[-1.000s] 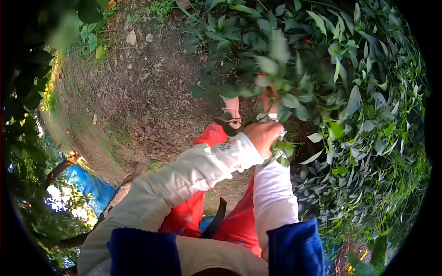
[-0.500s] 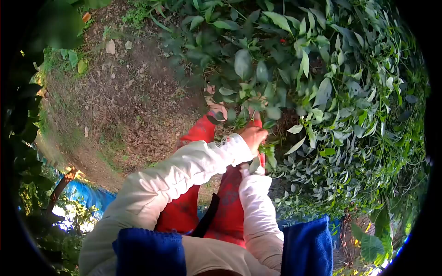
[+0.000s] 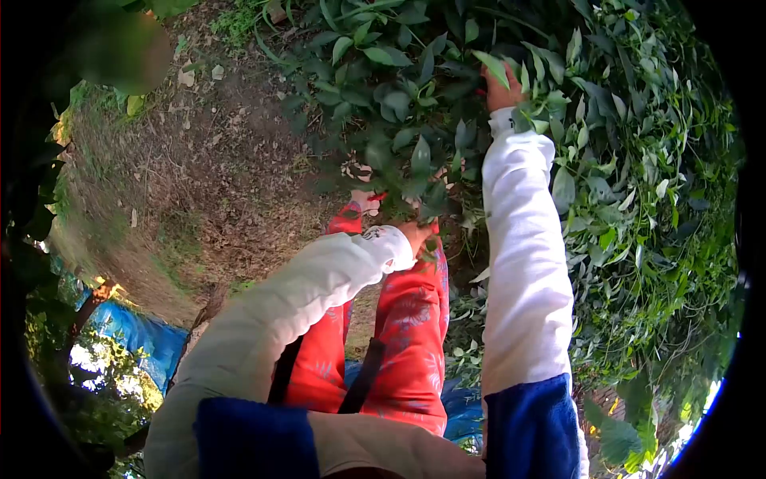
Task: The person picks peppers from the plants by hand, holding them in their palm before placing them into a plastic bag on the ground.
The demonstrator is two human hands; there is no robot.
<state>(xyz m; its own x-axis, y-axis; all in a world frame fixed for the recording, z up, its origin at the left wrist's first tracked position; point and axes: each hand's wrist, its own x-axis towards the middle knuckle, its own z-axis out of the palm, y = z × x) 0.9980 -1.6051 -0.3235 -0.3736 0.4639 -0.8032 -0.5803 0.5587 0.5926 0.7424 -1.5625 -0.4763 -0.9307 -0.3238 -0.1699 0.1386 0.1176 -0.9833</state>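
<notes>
My right hand [image 3: 501, 88] reaches far into the leafy green plants [image 3: 420, 156], its fingers curled at a small red pepper [image 3: 481, 92]. Leaves cover part of that hand. Low in front of my legs, my left hand [image 3: 416, 236] is closed near the shin of my red patterned trousers [image 3: 411, 311]. What its fingers hold, if anything, is hidden. Another slim red pepper [image 3: 378, 196] shows just above my left hand, beside my foot [image 3: 365, 203].
Dense foliage [image 3: 630, 199] fills the right side. Bare soil with dry litter [image 3: 215, 168] lies to the left. Blue sheeting [image 3: 140, 339] stands at the lower left, and a blurred leaf [image 3: 120, 48] hangs close at the upper left.
My right hand has left my left hand's side and stretched forward and right into the plants, to the red spot seen there earlier. My left hand has shifted slightly left.
</notes>
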